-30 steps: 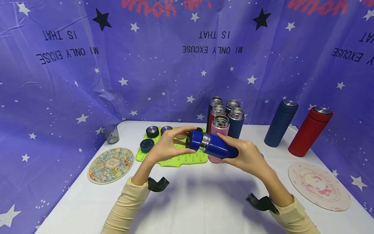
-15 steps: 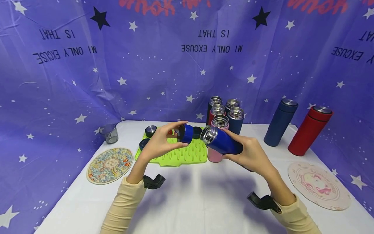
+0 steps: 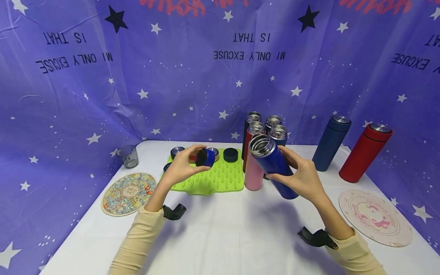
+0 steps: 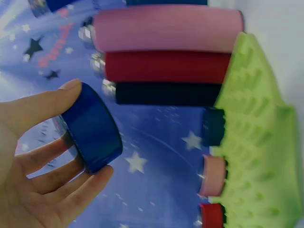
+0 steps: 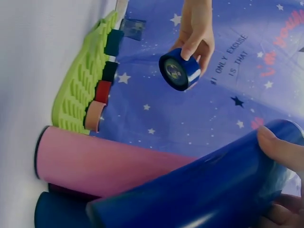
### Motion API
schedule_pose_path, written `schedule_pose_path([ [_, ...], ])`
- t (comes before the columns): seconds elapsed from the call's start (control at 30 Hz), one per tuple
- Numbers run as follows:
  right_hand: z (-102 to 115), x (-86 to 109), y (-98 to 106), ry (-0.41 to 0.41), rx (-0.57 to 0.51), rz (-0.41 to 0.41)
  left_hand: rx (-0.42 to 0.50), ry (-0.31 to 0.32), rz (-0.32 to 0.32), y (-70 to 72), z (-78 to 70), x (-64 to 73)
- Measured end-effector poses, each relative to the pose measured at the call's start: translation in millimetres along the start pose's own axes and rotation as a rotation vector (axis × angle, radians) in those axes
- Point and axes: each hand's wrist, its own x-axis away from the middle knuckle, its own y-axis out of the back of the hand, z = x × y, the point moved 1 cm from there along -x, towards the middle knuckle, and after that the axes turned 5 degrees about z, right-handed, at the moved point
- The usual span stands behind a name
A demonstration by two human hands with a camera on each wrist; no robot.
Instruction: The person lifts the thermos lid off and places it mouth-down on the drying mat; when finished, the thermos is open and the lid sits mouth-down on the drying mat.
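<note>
My left hand (image 3: 181, 166) pinches a blue bottle lid (image 3: 208, 157) between thumb and fingers, above a green mat (image 3: 220, 183). The lid's underside faces the right hand in the right wrist view. My right hand (image 3: 305, 178) grips the side of a blue thermos bottle (image 3: 275, 164), which leans with its bare metal mouth up and to the left. Lid and bottle are apart. Behind the blue bottle stands a pink bottle (image 3: 253, 176), its top partly covered. Several lids sit on the mat, among them a dark one (image 3: 230, 155) and a pink one (image 3: 214, 152).
Several lidless bottles, including a red one (image 3: 256, 128), crowd behind the pink bottle. Two lidded bottles, navy (image 3: 330, 145) and red (image 3: 365, 154), stand at right. A grey cup (image 3: 128, 156) and a patterned round mat (image 3: 128, 194) lie left, a pink round mat (image 3: 374, 217) right.
The lid came off the blue bottle and moved left with my left hand. The right hand swung the bottle from nearly level to a steeper tilt, mouth up.
</note>
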Motion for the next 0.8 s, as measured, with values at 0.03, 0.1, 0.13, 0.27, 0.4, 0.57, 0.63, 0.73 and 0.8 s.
schedule_pose_path([
  [0.03, -1, 0.5, 0, -0.011, -0.016, -0.006, -0.011, 0.009, -0.005, 0.0, 4.3, 0.4],
  [0.1, -4, 1.3, 1, -0.035, -0.045, -0.012, -0.044, 0.03, -0.015, -0.2, 12.7, 0.9],
  [0.13, -5, 1.7, 1, -0.048, -0.058, -0.012, -0.062, 0.043, -0.019, -0.3, 16.8, 0.8],
  [0.27, -9, 3.7, 2, -0.099, -0.1, -0.014, -0.12, 0.091, -0.019, -2.3, 31.6, -0.4],
  [0.4, -13, 5.6, 2, -0.133, -0.117, -0.035, -0.159, 0.134, -0.005, -8.0, 47.6, -0.7],
  [0.57, -20, 6.8, 1, -0.158, -0.135, -0.08, -0.207, 0.14, -0.001, -17.1, 66.5, 1.2],
  [0.63, -23, 7.0, 1, -0.175, -0.147, -0.097, -0.224, 0.151, -0.011, -20.0, 71.4, 2.0],
  [0.73, -27, 7.1, 2, -0.215, -0.162, -0.121, -0.24, 0.177, -0.024, -23.7, 76.8, 2.4],
  [0.8, -29, 7.2, 3, -0.249, -0.177, -0.132, -0.256, 0.198, -0.031, -26.4, 80.6, 1.7],
])
